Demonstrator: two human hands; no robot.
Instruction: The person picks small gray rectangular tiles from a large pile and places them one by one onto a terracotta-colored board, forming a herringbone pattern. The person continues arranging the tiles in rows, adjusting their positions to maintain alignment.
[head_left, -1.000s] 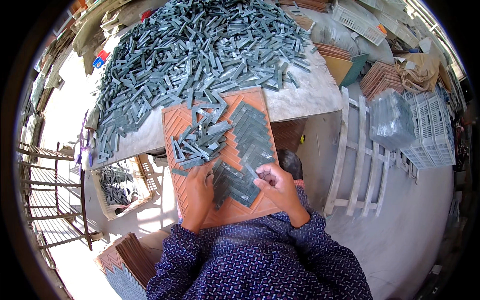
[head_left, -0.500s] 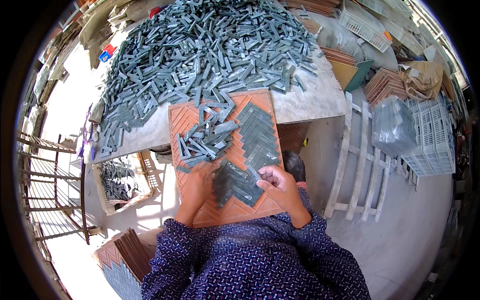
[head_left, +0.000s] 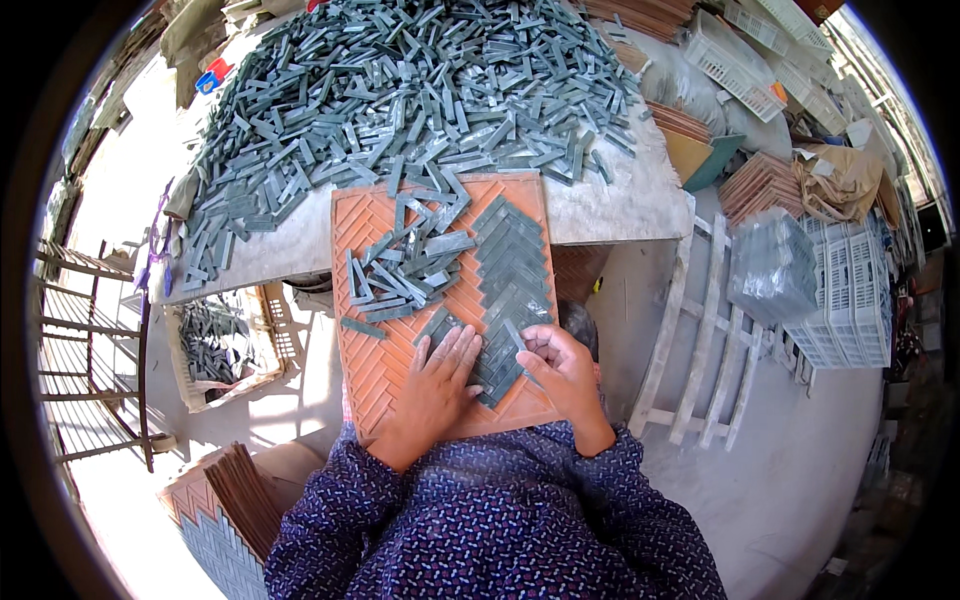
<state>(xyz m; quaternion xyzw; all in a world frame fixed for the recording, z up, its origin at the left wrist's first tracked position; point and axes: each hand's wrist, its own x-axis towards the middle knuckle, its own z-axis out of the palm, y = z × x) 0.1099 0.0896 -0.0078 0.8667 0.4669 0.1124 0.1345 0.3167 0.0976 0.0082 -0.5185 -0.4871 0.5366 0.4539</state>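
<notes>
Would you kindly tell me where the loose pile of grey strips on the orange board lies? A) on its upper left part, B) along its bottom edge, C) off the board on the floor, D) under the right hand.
A: the loose strips lie jumbled on the upper left of the board, while the fitted herringbone rows run down its right side toward both hands.

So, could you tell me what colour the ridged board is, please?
Orange ridged board, herringbone grooves; head view shows it best.

White plastic crates right; perhaps a wooden pallet beside.
</notes>
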